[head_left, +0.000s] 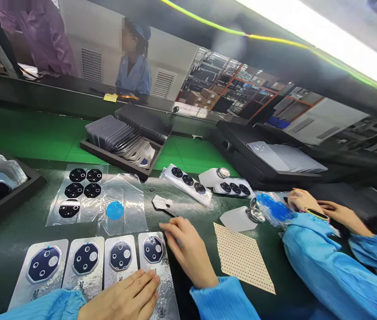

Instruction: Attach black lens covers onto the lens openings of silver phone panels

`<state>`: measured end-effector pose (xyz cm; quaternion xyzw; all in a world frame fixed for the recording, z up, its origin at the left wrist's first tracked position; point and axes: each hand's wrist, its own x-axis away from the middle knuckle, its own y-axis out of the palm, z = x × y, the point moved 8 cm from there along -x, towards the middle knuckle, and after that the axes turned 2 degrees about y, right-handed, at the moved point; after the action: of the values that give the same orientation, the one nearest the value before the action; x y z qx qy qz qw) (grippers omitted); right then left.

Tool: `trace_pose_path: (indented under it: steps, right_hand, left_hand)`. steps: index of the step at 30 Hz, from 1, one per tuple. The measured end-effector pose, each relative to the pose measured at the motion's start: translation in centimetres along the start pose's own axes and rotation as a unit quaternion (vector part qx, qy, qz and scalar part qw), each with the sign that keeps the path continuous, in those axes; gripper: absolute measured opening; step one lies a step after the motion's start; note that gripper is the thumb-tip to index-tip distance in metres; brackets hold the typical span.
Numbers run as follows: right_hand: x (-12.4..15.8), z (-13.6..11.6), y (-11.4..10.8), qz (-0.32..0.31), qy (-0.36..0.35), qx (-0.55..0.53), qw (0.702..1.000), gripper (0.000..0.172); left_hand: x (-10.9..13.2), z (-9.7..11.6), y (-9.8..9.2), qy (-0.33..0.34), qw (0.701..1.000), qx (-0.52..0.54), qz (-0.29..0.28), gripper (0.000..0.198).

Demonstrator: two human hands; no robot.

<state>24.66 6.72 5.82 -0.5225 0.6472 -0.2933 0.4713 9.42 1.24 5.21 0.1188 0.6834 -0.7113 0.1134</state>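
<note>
Several silver phone back covers with dark round camera rings point(120, 262) lie in a row at the near edge of the dark green bench. My left hand point(125, 298) lies flat on the near end of the rightmost cover point(157, 266), fingers stretched out. My right hand point(186, 246) hovers just right of that cover with its fingers curled and pressed together; whether anything is in them is hidden. A clear film sheet with black round lens pieces point(82, 189) and a blue round sticker point(114, 210) lies behind the covers.
A dotted beige sheet point(242, 258) lies right of my right hand. A co-worker's blue sleeves and hands point(308, 206) work at the right beside blue film and white pads. Black trays of stacked grey plates point(125, 138) stand behind. Other people stand past the conveyor.
</note>
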Motion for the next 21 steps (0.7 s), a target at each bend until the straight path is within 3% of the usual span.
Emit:
trace_pose_path:
  steps: [3,8,12,15,17,19,21]
  right_hand:
    - [-2.6,2.1,-0.3,0.052,0.019,0.019,0.998,0.029]
    - [-5.1,4.1,2.0,0.047,0.022,0.034,0.998,0.026]
    - [-4.9,3.7,2.1,0.043,0.014,0.005,0.999,0.024]
    - [-3.7,1.8,0.7,0.043,0.004,-0.03,0.999,0.021]
    - [-2.3,0.0,-0.4,0.034,0.005,-0.083,0.996,0.02]
    - [-0.5,-1.8,-0.7,0.005,0.022,-0.199,0.98,0.021]
    - [1.3,-3.9,-0.6,-0.019,0.022,-0.271,0.962,0.023]
  left_hand:
    - [0.1,0.0,0.2,0.003,1.0,0.0,-0.002,0.039]
    - [0.4,0.2,0.9,0.012,1.0,-0.022,0.018,0.031]
    - [0.6,0.0,1.0,0.012,0.999,0.007,0.043,0.029]
    - [0.6,-1.2,0.3,-0.042,0.987,0.139,0.063,0.042]
    - [0.8,-3.4,0.0,-0.157,0.944,0.275,0.093,0.052]
    - [1.5,-5.9,-0.2,-0.286,0.859,0.394,0.156,0.062]
    - [2.0,-7.5,-0.2,-0.357,0.775,0.475,0.214,0.067]
